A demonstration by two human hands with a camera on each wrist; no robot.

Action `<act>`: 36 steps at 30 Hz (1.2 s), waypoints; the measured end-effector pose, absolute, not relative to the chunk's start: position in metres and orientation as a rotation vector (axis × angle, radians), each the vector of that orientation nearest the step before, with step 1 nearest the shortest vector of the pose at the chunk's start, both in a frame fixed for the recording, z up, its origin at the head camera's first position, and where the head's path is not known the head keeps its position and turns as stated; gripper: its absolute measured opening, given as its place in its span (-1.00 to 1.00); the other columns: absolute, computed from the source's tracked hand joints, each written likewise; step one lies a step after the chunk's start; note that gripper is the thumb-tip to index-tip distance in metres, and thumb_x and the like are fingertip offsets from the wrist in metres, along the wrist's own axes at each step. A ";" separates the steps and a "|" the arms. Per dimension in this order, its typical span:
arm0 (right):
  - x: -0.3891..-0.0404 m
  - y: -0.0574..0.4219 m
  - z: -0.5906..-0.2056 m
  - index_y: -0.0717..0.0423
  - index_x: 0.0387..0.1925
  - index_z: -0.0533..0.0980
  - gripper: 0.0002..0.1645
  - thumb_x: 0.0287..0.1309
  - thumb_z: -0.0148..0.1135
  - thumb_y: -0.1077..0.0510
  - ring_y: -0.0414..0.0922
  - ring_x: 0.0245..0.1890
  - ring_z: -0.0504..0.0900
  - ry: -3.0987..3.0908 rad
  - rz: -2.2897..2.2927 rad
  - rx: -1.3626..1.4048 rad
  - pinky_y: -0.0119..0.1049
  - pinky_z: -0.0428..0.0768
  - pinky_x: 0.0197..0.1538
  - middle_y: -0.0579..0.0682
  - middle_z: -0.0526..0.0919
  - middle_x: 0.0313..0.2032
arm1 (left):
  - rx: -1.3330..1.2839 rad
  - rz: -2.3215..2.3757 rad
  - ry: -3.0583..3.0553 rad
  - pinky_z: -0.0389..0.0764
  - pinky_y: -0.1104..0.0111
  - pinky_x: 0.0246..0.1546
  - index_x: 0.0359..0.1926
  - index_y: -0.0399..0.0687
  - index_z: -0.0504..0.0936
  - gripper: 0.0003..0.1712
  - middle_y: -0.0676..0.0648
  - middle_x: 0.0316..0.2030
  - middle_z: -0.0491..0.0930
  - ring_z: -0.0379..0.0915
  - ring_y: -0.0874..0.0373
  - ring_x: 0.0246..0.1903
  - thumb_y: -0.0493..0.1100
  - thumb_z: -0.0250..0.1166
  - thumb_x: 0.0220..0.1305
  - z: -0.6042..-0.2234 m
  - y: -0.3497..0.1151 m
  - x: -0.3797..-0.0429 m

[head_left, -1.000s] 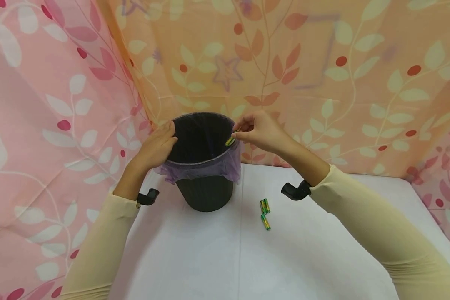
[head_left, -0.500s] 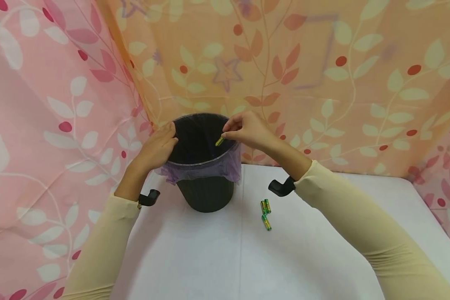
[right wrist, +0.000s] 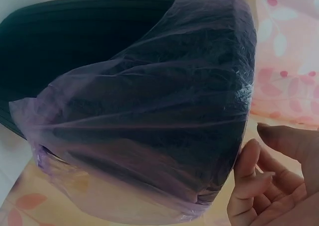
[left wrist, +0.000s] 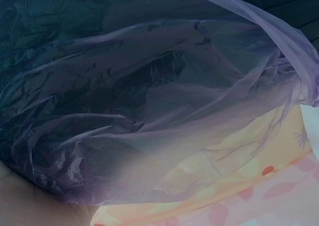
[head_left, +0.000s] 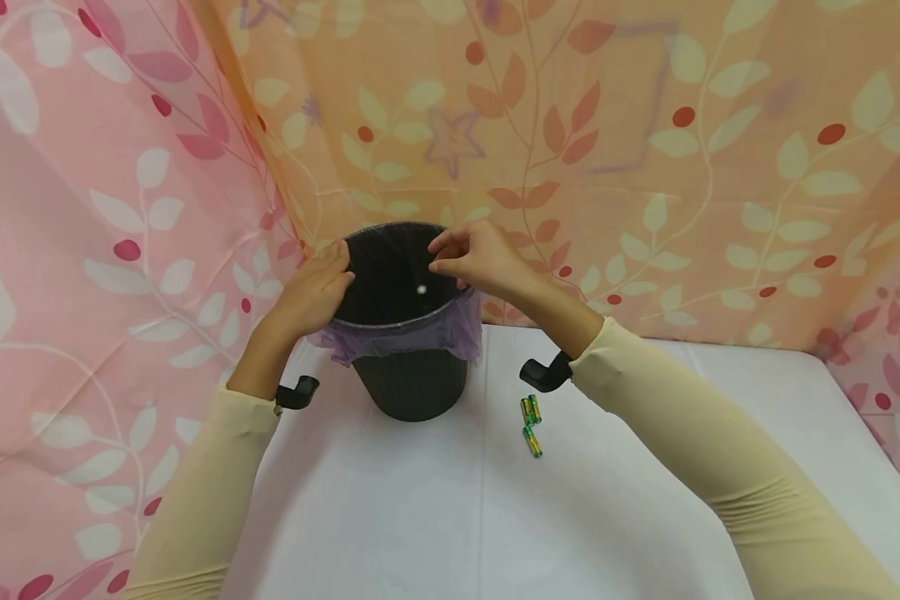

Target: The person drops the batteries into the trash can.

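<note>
A dark trash bin with a purple plastic liner folded over its rim stands upright on the white table. At its left rim my left hand holds the edge, fingers over the top; its fingertips are partly hidden. Over the right side of the opening is my right hand, thumb and fingers apart with nothing between them. A small bright blurred spot shows inside the bin below those fingers; its kind is unclear. To the bin's right lie a pair of green-and-yellow batteries and another battery.
A pink leaf-patterned cloth hangs at the left, and an orange one rises close behind the bin. The white tabletop extends in front and to the right. A black wrist camera mount juts from the right forearm.
My right hand has moved left over the bin's opening and let go of the battery it pinched. The left hand and the batteries on the table stay where they were.
</note>
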State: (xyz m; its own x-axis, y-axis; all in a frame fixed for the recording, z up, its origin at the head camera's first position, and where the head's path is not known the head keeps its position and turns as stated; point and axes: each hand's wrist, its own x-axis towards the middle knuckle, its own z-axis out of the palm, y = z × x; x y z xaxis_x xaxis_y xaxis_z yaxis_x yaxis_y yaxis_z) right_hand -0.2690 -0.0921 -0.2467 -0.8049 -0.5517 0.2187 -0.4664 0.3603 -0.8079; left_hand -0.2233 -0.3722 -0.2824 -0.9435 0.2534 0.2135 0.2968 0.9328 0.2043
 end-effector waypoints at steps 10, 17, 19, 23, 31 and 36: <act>-0.262 -0.078 -0.251 0.04 -0.21 0.62 -0.82 0.12 0.31 0.13 -0.08 -0.35 0.61 2.472 -1.476 -1.012 -0.20 0.62 -0.25 -0.10 0.66 -0.25 | -0.405 -0.385 -2.927 -0.21 0.07 0.40 0.39 -0.45 -0.09 -0.34 -0.33 0.42 -0.13 -0.33 -0.10 0.43 -0.06 -0.28 0.48 -0.280 -0.369 -0.221; -0.248 -0.057 -0.256 -0.17 -0.26 0.64 -0.84 0.07 0.35 -0.02 -0.23 -0.17 0.56 2.625 -1.424 -0.998 -0.32 0.55 -0.10 -0.28 0.66 -0.26 | -0.434 -0.345 -2.902 -0.20 0.09 0.40 0.38 -0.48 -0.05 -0.36 -0.35 0.40 -0.09 -0.27 -0.16 0.42 -0.10 -0.24 0.47 -0.282 -0.367 -0.225; -0.245 -0.052 -0.258 -0.13 -0.27 0.65 -0.85 0.07 0.35 0.02 -0.22 -0.21 0.58 2.630 -1.438 -1.022 -0.31 0.57 -0.14 -0.25 0.67 -0.27 | -0.444 -0.343 -2.898 -0.19 0.08 0.40 0.37 -0.49 -0.05 -0.36 -0.36 0.40 -0.09 -0.26 -0.16 0.42 -0.10 -0.24 0.47 -0.283 -0.367 -0.225; -0.237 -0.042 -0.264 0.08 -0.20 0.63 -0.77 0.08 0.34 0.11 -0.08 -0.30 0.62 2.465 -1.567 -0.979 -0.26 0.64 -0.20 -0.04 0.65 -0.23 | -0.441 -0.337 -2.905 -0.21 0.08 0.40 0.37 -0.49 -0.05 -0.36 -0.37 0.40 -0.09 -0.28 -0.15 0.42 -0.10 -0.25 0.47 -0.283 -0.371 -0.225; -0.233 -0.025 -0.285 -0.10 -0.19 0.64 -0.58 -0.07 0.41 -0.20 -0.08 -0.38 0.62 2.592 -1.504 -0.881 -0.17 0.58 -0.34 -0.11 0.63 -0.25 | -0.405 -0.387 -2.938 -0.29 0.11 0.40 0.38 -0.47 -0.09 -0.35 -0.37 0.41 -0.15 -0.34 -0.15 0.42 -0.09 -0.29 0.47 -0.280 -0.378 -0.222; -0.233 -0.013 -0.305 -0.08 -0.23 0.66 -0.71 0.01 0.38 -0.10 -0.02 -0.49 0.62 2.579 -1.501 -0.910 -0.13 0.57 -0.43 -0.08 0.64 -0.26 | -0.392 -0.379 -2.935 -0.29 0.09 0.40 0.39 -0.46 -0.09 -0.35 -0.36 0.41 -0.14 -0.33 -0.16 0.42 -0.09 -0.28 0.47 -0.283 -0.381 -0.220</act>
State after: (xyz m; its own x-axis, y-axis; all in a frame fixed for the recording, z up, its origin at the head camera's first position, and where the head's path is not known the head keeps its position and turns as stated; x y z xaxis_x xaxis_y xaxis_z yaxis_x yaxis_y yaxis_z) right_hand -0.2334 -0.0134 -0.3051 -0.8297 -0.4925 0.2628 -0.4718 0.3670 -0.8017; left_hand -0.2199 -0.3807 -0.2835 -0.9535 0.2371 0.1860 0.2766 0.9337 0.2275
